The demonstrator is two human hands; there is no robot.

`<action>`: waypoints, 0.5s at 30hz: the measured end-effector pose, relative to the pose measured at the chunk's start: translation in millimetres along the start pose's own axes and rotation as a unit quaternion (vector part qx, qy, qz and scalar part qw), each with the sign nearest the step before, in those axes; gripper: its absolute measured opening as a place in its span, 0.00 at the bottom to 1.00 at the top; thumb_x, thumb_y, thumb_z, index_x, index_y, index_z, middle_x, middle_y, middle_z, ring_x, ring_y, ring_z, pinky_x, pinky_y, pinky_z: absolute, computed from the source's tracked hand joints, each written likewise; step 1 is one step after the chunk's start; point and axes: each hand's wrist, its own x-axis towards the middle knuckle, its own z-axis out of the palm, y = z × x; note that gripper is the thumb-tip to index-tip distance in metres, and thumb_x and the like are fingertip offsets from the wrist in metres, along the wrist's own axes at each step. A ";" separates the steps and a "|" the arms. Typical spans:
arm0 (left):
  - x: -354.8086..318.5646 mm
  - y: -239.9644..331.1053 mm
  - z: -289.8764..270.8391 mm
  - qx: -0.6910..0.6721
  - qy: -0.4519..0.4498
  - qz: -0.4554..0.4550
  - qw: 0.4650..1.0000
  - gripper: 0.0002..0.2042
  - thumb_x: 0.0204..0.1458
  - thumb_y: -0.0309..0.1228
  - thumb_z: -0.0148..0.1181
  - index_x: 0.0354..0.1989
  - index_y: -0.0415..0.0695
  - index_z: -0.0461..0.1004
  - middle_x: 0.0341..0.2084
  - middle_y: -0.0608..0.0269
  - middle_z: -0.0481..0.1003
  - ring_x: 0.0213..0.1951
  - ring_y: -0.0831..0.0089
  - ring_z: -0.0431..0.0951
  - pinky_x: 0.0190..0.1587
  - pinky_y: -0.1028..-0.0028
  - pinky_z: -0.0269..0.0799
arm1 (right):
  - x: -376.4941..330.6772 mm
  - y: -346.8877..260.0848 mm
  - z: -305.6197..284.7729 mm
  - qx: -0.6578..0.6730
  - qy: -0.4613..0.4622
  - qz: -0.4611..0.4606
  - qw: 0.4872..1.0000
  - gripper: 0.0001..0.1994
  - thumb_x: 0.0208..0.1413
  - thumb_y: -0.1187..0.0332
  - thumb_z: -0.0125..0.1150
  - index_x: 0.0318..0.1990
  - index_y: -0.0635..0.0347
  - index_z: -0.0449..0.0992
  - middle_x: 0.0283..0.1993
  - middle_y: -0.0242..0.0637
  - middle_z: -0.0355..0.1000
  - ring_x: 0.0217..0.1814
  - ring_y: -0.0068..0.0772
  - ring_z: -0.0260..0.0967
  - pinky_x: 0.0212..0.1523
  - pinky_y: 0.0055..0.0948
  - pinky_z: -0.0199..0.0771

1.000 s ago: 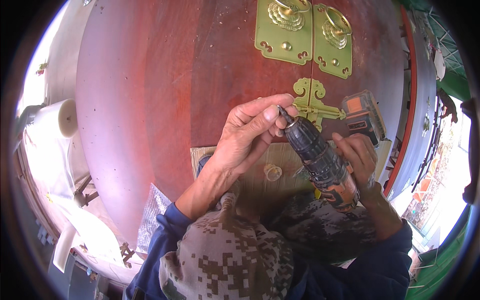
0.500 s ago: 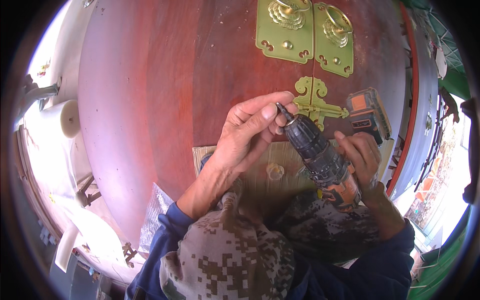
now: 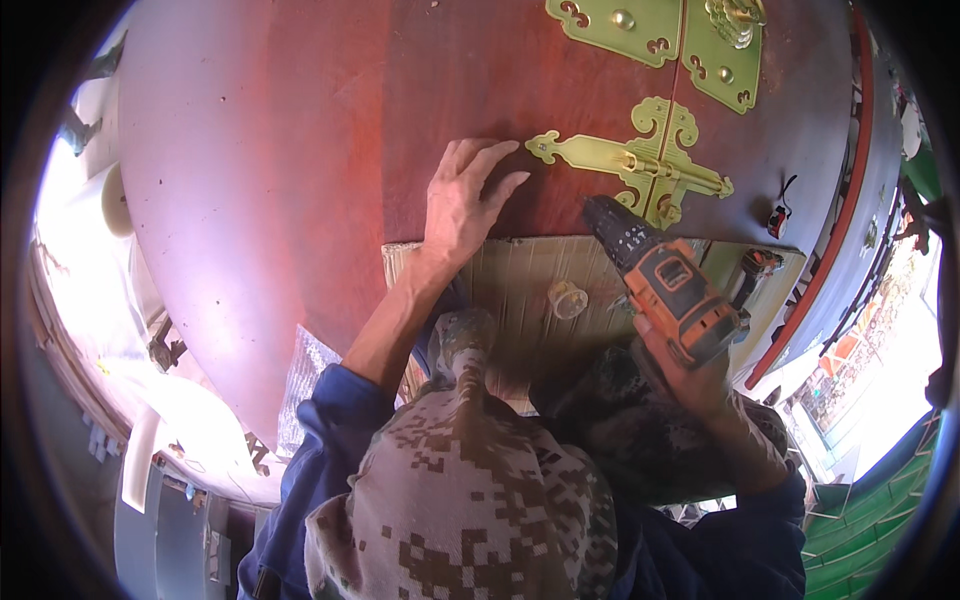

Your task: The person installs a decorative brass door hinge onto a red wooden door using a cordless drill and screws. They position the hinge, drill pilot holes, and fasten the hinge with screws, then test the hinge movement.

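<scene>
My left hand (image 3: pixel 463 200) is on the red-brown wooden panel (image 3: pixel 330 150), just left of the pointed tip of a brass latch (image 3: pixel 597 152). Its thumb and fingers are apart and I see nothing in them. My right hand (image 3: pixel 690 385) grips the handle of an orange and black cordless drill (image 3: pixel 680 290). The drill's chuck points up and left, below the latch, apart from it. The latch straddles the seam between two panels, with a bolt through its middle. Two ornate brass plates (image 3: pixel 640 40) lie above it.
A cardboard sheet (image 3: pixel 510 270) covers the panel's near part, with a small clear plastic cup (image 3: pixel 568 298) on it. A second orange and black tool (image 3: pixel 760 264) rests at the right, below a small red and black object (image 3: pixel 778 222). Bubble wrap (image 3: pixel 305 385) hangs at the left.
My left hand has left the drill's bit and moved up and left, its fingers spreading. My right hand has turned and lowered the drill. The view has shifted, showing the latch's long left arm.
</scene>
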 end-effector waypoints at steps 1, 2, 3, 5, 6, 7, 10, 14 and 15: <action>5.3 -0.8 9.2 -0.012 -0.003 0.017 1.000 0.18 0.46 0.27 0.73 0.48 0.45 0.80 0.43 0.63 0.76 0.50 0.58 0.75 0.47 0.63 0.73 | 7.0 -4.1 2.8 0.038 0.001 0.034 0.999 0.25 0.54 0.77 0.68 0.60 0.68 0.71 0.57 0.47 0.75 0.57 0.42 0.76 0.56 0.37 0.76; 10.3 -3.3 15.7 -0.004 -0.005 0.036 0.999 0.19 0.46 0.27 0.73 0.48 0.46 0.80 0.44 0.63 0.76 0.51 0.59 0.75 0.49 0.63 0.72 | 14.7 -8.3 6.2 0.075 0.003 0.067 0.995 0.25 0.53 0.78 0.68 0.60 0.68 0.71 0.58 0.48 0.75 0.58 0.43 0.76 0.57 0.38 0.76; 14.8 -5.3 22.5 0.003 -0.009 0.057 0.998 0.19 0.45 0.27 0.74 0.48 0.47 0.80 0.45 0.64 0.76 0.52 0.60 0.75 0.52 0.62 0.71 | 21.8 -11.3 12.6 0.070 0.028 0.082 0.994 0.21 0.55 0.77 0.67 0.57 0.67 0.74 0.54 0.45 0.77 0.55 0.41 0.77 0.56 0.37 0.76; 19.7 -7.9 33.2 0.004 -0.001 0.072 0.997 0.18 0.45 0.26 0.73 0.46 0.47 0.81 0.44 0.65 0.77 0.52 0.62 0.76 0.56 0.60 0.68 | 34.2 -12.6 23.8 0.054 0.061 0.100 0.992 0.14 0.59 0.75 0.66 0.52 0.66 0.78 0.49 0.42 0.79 0.52 0.39 0.78 0.54 0.36 0.76; 21.4 -8.8 35.8 0.004 0.001 0.070 0.998 0.17 0.44 0.26 0.73 0.45 0.47 0.82 0.43 0.66 0.77 0.52 0.63 0.76 0.56 0.61 0.68 | 38.0 -12.4 27.4 0.043 0.069 0.106 0.991 0.12 0.60 0.75 0.65 0.50 0.66 0.80 0.48 0.41 0.80 0.50 0.38 0.78 0.53 0.36 0.76; 21.4 -9.0 37.3 0.005 0.003 0.067 0.998 0.16 0.44 0.26 0.73 0.44 0.47 0.82 0.43 0.66 0.78 0.52 0.63 0.76 0.55 0.61 0.68 | 40.2 -10.3 30.1 0.028 0.060 0.100 0.993 0.12 0.61 0.75 0.65 0.51 0.66 0.80 0.48 0.41 0.80 0.51 0.37 0.78 0.53 0.36 0.76; 20.7 -9.6 40.1 0.018 0.008 0.064 0.998 0.13 0.44 0.26 0.73 0.41 0.47 0.83 0.41 0.69 0.78 0.51 0.65 0.76 0.54 0.62 0.68 | 49.5 -14.4 36.3 -0.006 0.059 0.074 0.995 0.12 0.61 0.75 0.64 0.51 0.67 0.79 0.48 0.41 0.80 0.50 0.36 0.79 0.52 0.36 0.77; 21.8 -8.7 40.7 0.031 0.002 0.070 0.997 0.13 0.43 0.25 0.73 0.39 0.47 0.83 0.41 0.71 0.79 0.51 0.67 0.77 0.53 0.61 0.68 | 45.4 -14.1 39.4 -0.033 0.034 0.099 0.994 0.11 0.60 0.75 0.65 0.50 0.67 0.80 0.46 0.40 0.81 0.47 0.36 0.80 0.48 0.37 0.79; 22.6 -8.2 41.1 0.033 0.002 0.070 0.997 0.13 0.43 0.25 0.72 0.39 0.48 0.83 0.41 0.71 0.79 0.50 0.67 0.77 0.53 0.61 0.68 | 46.6 -14.1 39.8 -0.030 0.040 0.097 0.994 0.11 0.60 0.76 0.65 0.50 0.67 0.80 0.45 0.40 0.81 0.46 0.37 0.80 0.47 0.38 0.79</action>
